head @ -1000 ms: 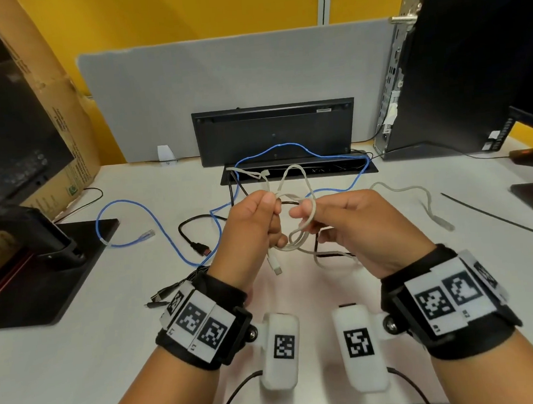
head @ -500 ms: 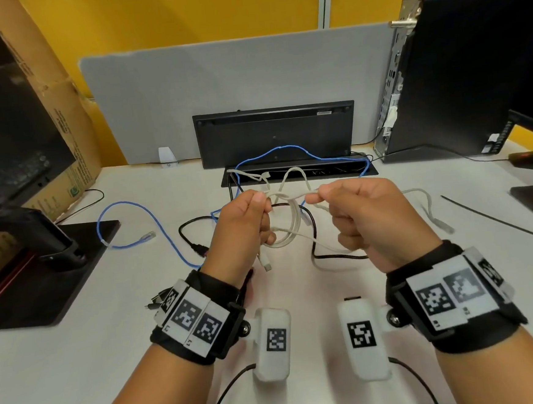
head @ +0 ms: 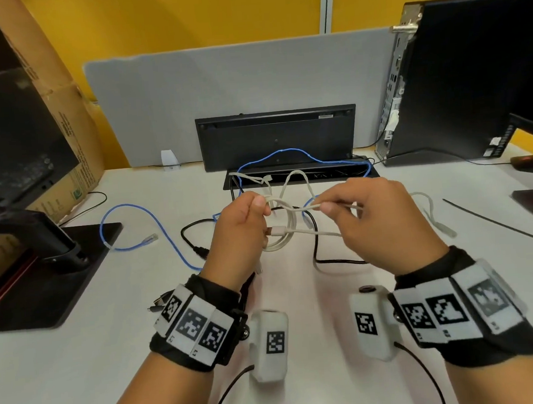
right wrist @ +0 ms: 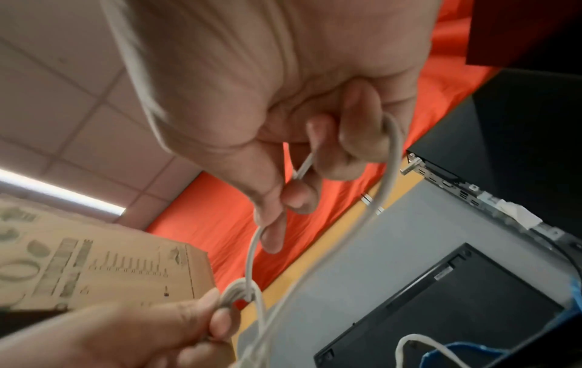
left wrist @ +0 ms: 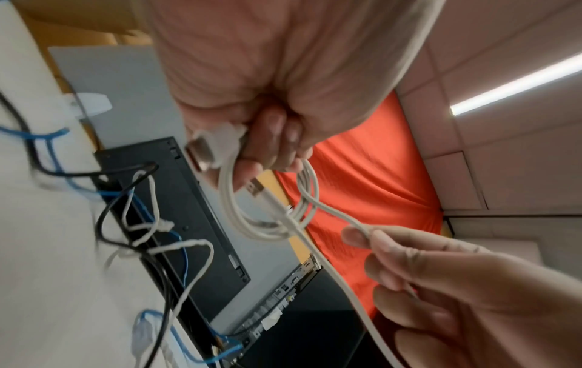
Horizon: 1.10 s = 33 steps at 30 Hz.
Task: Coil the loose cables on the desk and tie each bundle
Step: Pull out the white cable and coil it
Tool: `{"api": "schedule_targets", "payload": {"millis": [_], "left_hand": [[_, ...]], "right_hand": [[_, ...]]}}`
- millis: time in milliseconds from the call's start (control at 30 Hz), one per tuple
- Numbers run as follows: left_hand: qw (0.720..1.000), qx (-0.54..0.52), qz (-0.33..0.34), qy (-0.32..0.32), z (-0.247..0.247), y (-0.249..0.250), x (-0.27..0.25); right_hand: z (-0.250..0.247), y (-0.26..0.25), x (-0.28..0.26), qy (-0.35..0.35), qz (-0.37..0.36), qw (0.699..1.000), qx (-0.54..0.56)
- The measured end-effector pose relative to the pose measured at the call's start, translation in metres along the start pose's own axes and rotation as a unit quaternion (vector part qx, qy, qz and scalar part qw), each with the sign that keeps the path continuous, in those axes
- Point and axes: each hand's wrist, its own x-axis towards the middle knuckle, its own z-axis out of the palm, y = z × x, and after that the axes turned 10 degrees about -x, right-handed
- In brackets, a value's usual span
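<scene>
A white USB cable (head: pixel 282 232) is wound into a small coil held above the desk. My left hand (head: pixel 244 222) grips the coil (left wrist: pixel 267 224) at its top, with both plugs sticking out by the fingers. My right hand (head: pixel 364 207) pinches the cable's free strand (right wrist: pixel 252 249) between thumb and forefinger and holds it taut to the right of the coil. A blue network cable (head: pixel 152 223), a black cable (head: pixel 317 252) and a grey-white network cable (head: pixel 432 214) lie loose on the white desk (head: pixel 297 282).
A black cable box (head: pixel 276 137) stands at the back by the grey divider (head: pixel 237 92). A black computer tower (head: pixel 472 77) is at the right, a monitor stand (head: pixel 39 248) and cardboard box (head: pixel 59 100) at the left. A thin black tie (head: pixel 499 225) lies at the right.
My right hand has drawn the free strand out to the right, away from the left hand. Both hands have risen slightly, and the coil now hangs from the left hand.
</scene>
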Motion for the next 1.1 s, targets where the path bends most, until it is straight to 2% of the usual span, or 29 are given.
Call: {"api": "schedule_targets", "payload": {"millis": [100,200,367,433,500,567,633,700,767,833,933,1000,1100], "left_hand": [[1.0,0.011,0.01,-0.003,-0.004,0.001,0.002],[0.999,-0.034,-0.011,-0.005,-0.002,0.001,0.003],[0.999,0.021,0.035,-0.004,-0.004,-0.001,0.003],[1.0,-0.013,0.019,-0.006,-0.005,-0.001,0.004],[0.994,-0.107,-0.023,-0.021,-0.005,-0.001,0.003],[0.969,-0.235,-0.067,-0.048,-0.001,0.0,-0.001],[0.927,-0.353,-0.096,-0.08,0.002,0.003,-0.004],[0.891,-0.427,-0.108,-0.108,0.005,0.005,-0.006],[0.868,-0.468,-0.111,-0.125,0.009,0.007,-0.007],[0.856,-0.49,-0.11,-0.124,0.014,0.007,-0.006],[0.853,-0.502,-0.096,-0.107,0.017,0.005,-0.005],[0.856,-0.501,-0.089,-0.089,0.018,0.003,-0.004],[0.861,-0.499,-0.074,-0.067,0.018,0.0,-0.003]], "right_hand": [[-0.003,0.0,0.002,-0.005,0.029,0.998,0.057],[-0.003,-0.002,0.002,0.015,-0.002,1.0,-0.002],[-0.01,0.0,0.0,0.044,0.013,0.998,-0.048],[-0.012,0.001,0.001,0.044,-0.006,0.997,-0.062],[-0.01,0.003,0.003,0.056,-0.014,0.997,-0.057],[-0.005,0.008,0.004,0.07,-0.009,0.997,-0.033],[0.003,0.01,0.004,0.08,-0.016,0.996,-0.044],[0.009,0.009,0.004,0.097,-0.026,0.994,-0.044],[0.014,0.006,0.003,0.119,-0.035,0.992,-0.003],[0.016,0.002,0.003,0.128,-0.036,0.99,0.047],[0.018,-0.004,0.002,0.072,0.018,0.98,0.184],[0.019,-0.009,0.001,0.017,0.067,0.957,0.282],[0.018,-0.012,0.0,-0.06,0.112,0.891,0.436]]}}
